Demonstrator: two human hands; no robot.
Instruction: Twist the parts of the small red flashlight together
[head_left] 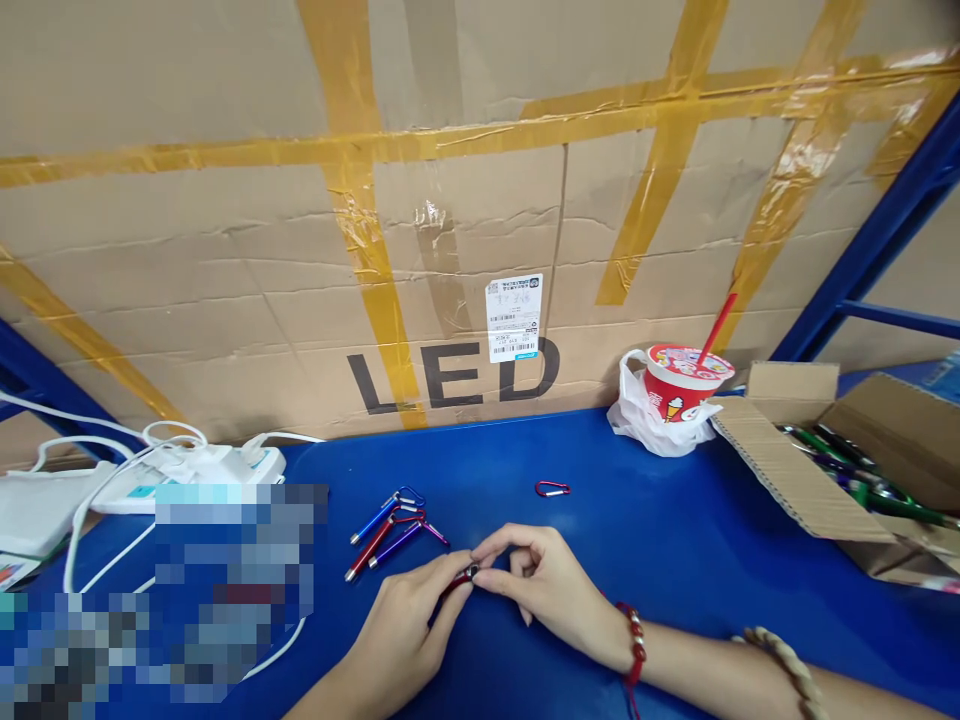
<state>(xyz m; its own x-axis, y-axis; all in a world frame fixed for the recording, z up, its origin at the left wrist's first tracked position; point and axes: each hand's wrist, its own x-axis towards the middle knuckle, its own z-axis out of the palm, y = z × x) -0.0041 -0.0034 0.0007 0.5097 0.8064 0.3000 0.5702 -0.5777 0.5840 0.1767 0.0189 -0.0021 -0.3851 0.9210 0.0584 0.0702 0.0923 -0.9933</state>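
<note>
My left hand [409,625] is closed around a small red keychain flashlight [459,578], mostly hidden by the fingers, with its dark end showing. At that end, the thumb and index finger of my right hand [536,580] pinch together; any tiny part between them is too small to make out. Just beyond my left hand lie a blue keychain flashlight [375,518], a red one [371,548] and a purple one [397,544], each with a carabiner clip. A loose red carabiner [553,489] rests on the blue tabletop [480,460], past my right hand.
At right stands an open cardboard box [795,470] holding several metallic-coloured tubes. A red-and-white cup [679,385] with a straw sits in a plastic bag near the back. White cables and a power strip [202,470] occupy the left. A large taped carton [465,220] walls off the back.
</note>
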